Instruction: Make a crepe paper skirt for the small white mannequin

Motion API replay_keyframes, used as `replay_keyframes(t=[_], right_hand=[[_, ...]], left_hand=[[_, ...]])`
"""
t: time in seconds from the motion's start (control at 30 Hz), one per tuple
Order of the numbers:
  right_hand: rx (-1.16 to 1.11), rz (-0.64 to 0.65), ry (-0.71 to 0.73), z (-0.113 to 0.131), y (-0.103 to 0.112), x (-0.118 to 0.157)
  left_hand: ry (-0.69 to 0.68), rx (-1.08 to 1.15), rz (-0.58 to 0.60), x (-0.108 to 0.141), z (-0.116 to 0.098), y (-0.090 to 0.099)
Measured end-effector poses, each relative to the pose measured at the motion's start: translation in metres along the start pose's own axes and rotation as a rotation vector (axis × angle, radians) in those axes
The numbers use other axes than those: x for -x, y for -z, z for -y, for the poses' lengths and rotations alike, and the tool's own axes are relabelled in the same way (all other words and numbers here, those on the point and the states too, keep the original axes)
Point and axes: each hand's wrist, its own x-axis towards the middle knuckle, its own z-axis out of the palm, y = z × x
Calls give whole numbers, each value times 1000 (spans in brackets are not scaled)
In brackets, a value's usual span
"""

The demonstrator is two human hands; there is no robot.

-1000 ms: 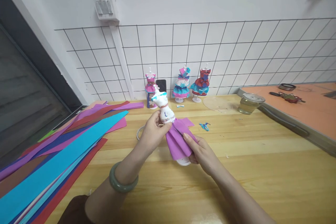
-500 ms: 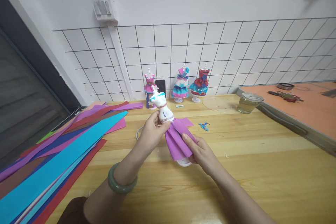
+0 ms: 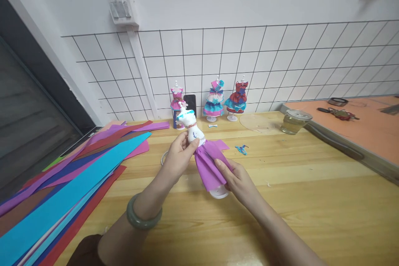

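A small white mannequin (image 3: 193,132) with blue marks at its top leans to the left over the wooden table. Purple paper (image 3: 209,170) hangs in pleats around its lower part like a skirt, and its white round base (image 3: 219,192) shows beneath. My left hand (image 3: 179,153) is closed around the mannequin's waist, the thumb at the paper's upper edge. On the skirt's right side my right hand (image 3: 234,176) pinches the purple paper, with its thumb on top and the other fingers mostly hidden behind.
Colored paper strips (image 3: 77,183) cover the table's left side. Three dressed mannequins, one of them in red and blue (image 3: 240,97), stand by the wall near a phone (image 3: 190,104). A lidded cup (image 3: 294,122) is at the right; blue scraps (image 3: 242,149) lie right of center.
The purple paper's two edges have come together, closing the dark gap down the skirt. My left thumb has moved slightly up. The view has shifted a little.
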Motion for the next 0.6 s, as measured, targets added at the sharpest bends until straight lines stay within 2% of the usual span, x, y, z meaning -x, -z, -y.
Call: replay_keyframes(t=[0.27, 0.6], right_hand=[[85, -47, 58, -4, -1, 0], [149, -44, 90, 0, 0, 3]], left_hand=[[-2, -15, -9, 0, 1, 0], [15, 0, -16, 0, 1, 2]])
